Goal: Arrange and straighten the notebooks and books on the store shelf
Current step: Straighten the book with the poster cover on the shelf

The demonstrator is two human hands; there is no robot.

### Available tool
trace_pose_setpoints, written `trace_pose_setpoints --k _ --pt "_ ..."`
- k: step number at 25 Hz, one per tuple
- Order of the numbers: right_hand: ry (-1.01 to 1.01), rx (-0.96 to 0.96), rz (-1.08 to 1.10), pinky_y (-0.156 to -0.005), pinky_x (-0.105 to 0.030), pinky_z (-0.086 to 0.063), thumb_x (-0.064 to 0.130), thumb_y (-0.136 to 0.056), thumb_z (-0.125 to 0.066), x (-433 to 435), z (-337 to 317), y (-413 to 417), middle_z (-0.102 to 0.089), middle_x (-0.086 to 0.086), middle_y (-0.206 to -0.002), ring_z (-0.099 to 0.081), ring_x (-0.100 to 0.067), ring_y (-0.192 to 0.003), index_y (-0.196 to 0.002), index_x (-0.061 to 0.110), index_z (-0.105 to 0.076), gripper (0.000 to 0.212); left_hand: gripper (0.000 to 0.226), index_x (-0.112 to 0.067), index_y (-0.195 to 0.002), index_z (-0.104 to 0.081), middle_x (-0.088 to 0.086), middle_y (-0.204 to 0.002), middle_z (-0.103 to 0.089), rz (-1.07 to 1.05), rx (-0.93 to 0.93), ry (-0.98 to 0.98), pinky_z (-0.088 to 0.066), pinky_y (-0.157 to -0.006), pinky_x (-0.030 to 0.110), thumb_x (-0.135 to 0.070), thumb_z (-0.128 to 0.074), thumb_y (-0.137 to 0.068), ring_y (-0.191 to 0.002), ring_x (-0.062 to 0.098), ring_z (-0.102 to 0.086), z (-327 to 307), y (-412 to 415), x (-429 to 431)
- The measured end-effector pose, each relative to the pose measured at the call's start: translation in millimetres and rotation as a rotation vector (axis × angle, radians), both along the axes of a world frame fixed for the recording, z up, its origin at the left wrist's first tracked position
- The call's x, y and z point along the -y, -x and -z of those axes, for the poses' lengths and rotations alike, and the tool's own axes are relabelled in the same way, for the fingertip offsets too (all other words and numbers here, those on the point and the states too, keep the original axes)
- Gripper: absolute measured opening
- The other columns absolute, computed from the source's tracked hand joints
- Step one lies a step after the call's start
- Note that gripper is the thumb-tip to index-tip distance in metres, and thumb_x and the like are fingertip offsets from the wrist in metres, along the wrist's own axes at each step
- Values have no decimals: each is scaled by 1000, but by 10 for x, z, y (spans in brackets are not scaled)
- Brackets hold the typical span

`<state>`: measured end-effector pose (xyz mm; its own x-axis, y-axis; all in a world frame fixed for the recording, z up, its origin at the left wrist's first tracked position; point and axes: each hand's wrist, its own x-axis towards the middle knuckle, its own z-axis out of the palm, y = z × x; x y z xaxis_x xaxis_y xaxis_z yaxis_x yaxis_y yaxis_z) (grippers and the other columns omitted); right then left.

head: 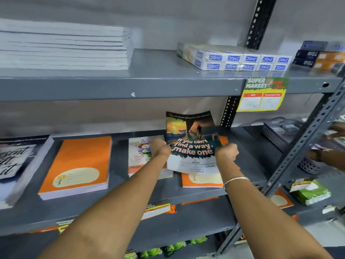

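Left hand (161, 148) and right hand (226, 152) – fingers curled tight, each pinching side edge of quote-cover notebook (192, 144). Notebook held raised, tilted, top leaning toward back wall – over orange notebook stack (202, 181). Floral notebook stack (140, 156) just left of that stack; second orange stack (78, 167) further left; script-cover stack (16, 165) beyond that.

Slogan-cover notebook (192, 144) tilted above orange notebook (202, 179)

The notebook (192, 144) cover reads "If you can't find a way, make one"; boxes (235, 58) say "DOMS"; the tag (263, 94) says "SUPER MARKET", "Discounted Price".
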<state>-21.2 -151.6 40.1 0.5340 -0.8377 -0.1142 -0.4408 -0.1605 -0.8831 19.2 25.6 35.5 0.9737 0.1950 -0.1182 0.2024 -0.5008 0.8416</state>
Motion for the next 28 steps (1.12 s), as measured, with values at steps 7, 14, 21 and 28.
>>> trace_pose_setpoints --k 7,14,21,28 --pt "1 107 -276 -78 -35 -48 -2 -80 -62 -1540 -220 -310 -65 -28 -96 -62 -28 -91 -89 0 -67 10 41 -13 -45 -47 17 -75 -55 -197 99 3 -34 -63 26 0 -58 -82 -72 19 -52 -168 -16 -1743" --pt "-78 80 -502 -71 -27 -39 6 -88 -55 -3919 -76 -330 -65 -22 -111 -63 -29 -98 -111 -2 -65 26 23 17 -97 -67 33 -109 -67 -333 145 -16 -51 -85 45 4 -52 -85 -105 37 -65 -173 202 -4152" --pt "-151 20 -473 -72 -32 -50 -6 -80 -63 -5413 203 -292 -65 -18 -89 -55 -21 -78 -89 -2 -68 11 20 11 -83 -70 32 -104 -69 -364 59 -108 -45 -74 32 1 -53 -86 -101 35 -67 96 423 -5614" --pt "-129 -58 -484 -86 -40 -57 -1 -79 -70 -5943 513 -159 -70 -26 -105 -68 -35 -99 -93 -10 -69 16 21 1 -64 -57 22 -71 -53 -392 9 -110 -33 -64 28 4 -53 -85 -75 16 -52 493 537 -6119"
